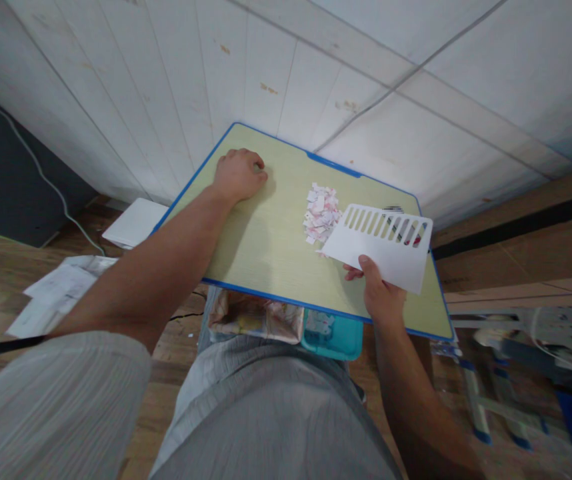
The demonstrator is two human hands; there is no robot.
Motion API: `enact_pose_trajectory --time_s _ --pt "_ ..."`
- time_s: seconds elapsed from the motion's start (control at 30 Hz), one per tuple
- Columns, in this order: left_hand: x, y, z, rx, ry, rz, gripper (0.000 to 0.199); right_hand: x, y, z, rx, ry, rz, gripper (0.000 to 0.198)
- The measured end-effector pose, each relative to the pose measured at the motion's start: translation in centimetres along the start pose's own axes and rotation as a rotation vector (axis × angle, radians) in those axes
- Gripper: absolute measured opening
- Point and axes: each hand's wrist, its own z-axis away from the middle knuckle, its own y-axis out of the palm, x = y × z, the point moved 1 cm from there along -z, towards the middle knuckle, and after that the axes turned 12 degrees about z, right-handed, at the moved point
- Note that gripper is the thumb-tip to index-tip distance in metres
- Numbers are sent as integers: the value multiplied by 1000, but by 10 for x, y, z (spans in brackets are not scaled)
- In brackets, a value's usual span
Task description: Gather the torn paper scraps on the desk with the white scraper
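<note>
My right hand (383, 293) grips a flat white slotted plate (373, 250) by its near edge, thumb on top. The plate is tilted over the right part of a pale yellow board (251, 247) with a blue rim. Just left of the plate, and partly behind its corner, lies a heap of small white and pinkish paper scraps (322, 212). My left hand (241, 175) rests on the board's far left part with its fingers curled in. Whatever it may hold is hidden. Some small dark and red items behind the plate show only in part through its slots.
A white panelled wall (266, 67) stands behind the board. Below the near edge are a turquoise tub (339, 337) with scraps and a lined box (256, 317). Papers (63, 287) and a white flat box (136, 222) lie at left; a wooden beam (516, 260) is at right.
</note>
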Motion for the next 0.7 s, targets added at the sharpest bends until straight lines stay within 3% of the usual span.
enact_pose_trajectory --time_s 0.7 --pt "-1 -4 1 32 -2 14 43 -4 -5 8 -94 14 95 47"
